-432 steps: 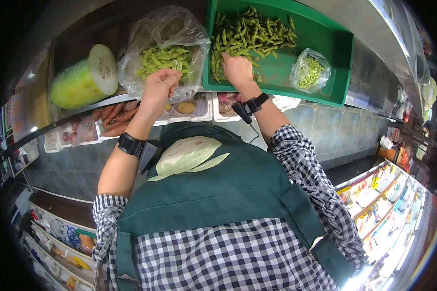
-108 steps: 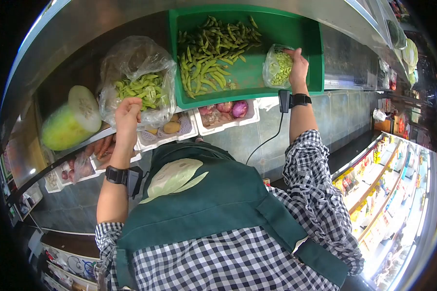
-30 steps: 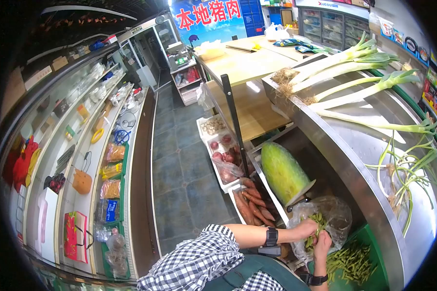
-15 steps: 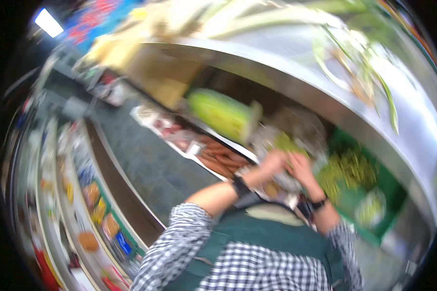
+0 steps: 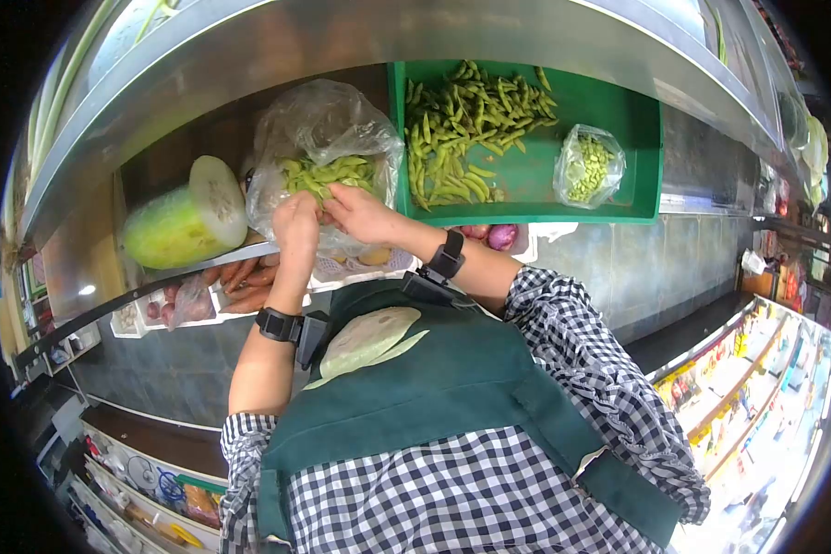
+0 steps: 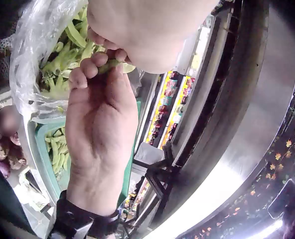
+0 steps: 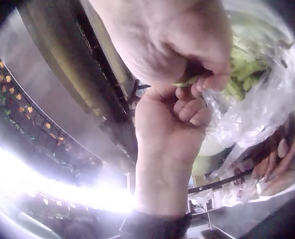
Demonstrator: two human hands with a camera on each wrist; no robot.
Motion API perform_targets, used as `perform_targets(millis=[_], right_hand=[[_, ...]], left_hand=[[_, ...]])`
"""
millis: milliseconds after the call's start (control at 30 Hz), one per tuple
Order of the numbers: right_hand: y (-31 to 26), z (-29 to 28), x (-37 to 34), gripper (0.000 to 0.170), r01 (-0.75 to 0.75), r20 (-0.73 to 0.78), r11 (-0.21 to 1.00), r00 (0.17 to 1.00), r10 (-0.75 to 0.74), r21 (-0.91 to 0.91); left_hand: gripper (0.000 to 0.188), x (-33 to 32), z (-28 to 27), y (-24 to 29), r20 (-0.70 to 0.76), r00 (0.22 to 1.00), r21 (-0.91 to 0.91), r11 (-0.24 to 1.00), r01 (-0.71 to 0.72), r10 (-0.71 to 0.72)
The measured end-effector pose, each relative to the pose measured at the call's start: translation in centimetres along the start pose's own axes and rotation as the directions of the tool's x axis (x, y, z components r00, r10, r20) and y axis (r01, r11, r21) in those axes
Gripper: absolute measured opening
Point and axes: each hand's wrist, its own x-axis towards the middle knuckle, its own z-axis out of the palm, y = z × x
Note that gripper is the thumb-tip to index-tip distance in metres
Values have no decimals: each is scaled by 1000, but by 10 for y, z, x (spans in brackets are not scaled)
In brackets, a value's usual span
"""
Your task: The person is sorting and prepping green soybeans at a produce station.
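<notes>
In the head view both hands meet over the front of a clear plastic bag [image 5: 319, 129] of light green pods [image 5: 342, 171]. My left hand [image 5: 295, 229] and my right hand [image 5: 365, 217] come together at the fingertips. Between them is a green bean pod [image 6: 112, 65], seen in the left wrist view, which the right thumb and fingers pinch. Curled fingers of the left hand [image 7: 170, 129] close on the same pod in the right wrist view, where only a sliver of it shows. To the right, a green tray [image 5: 531, 175] holds a pile of bean pods [image 5: 480, 111].
A small bag of shelled beans [image 5: 591, 166] sits in the tray's right part. Left of the large bag lies a cut winter melon [image 5: 180, 222]. Below the shelf are sweet potatoes [image 5: 247, 294] and purple onions [image 5: 501, 237]. A metal counter edge [image 5: 342, 46] runs above.
Earlier the right hand was at the tray's pods, then at the small bag. It has since joined the left hand over the large bag. The head view swung left across the shop and back down.
</notes>
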Motion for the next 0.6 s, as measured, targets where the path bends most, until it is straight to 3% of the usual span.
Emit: perform_targets(millis=[33,133,167,233,267,333,367,433,467,533,600], right_hand=[[0,-2,-1,16,6,-5,1000,1000,-6,16],[-6,-9,-2,12,-28,6,997,1000,28,-74],[0,-9,2,12,-35,4,997,999,35,-71],[10,-4,7,9,-75,-42,997,996,75,-18],[16,-6,6,9,-82,-43,997,996,81,-16],[-3,-19,-1,12,-133,-3,958,990,138,253],[-8,-25,-5,12,-138,-1,957,990,143,253],[-12,-44,-15,19,-113,-55,799,982,180,591],[-9,-59,-20,21,-74,-57,853,991,121,516],[2,-86,-27,17,52,-230,880,971,66,472],[10,-112,-26,15,-44,-536,999,843,37,0]], left_hand=[[23,-1,2,3,7,1000,2,1000,4,-4],[28,-1,3,11,17,973,410,886,-216,230],[28,-1,6,12,23,974,410,887,-214,224],[27,-1,10,11,48,923,492,795,-355,382],[27,1,12,9,52,924,491,797,-353,378],[26,9,12,4,20,951,384,876,-293,310],[26,16,9,-3,20,952,383,877,-289,305],[25,24,3,-9,-27,999,23,999,-26,26],[22,20,-4,-4,34,987,-191,969,158,-154],[21,18,-11,-2,43,987,-175,972,158,-153],[21,15,-14,-4,52,987,-157,975,159,-152]])
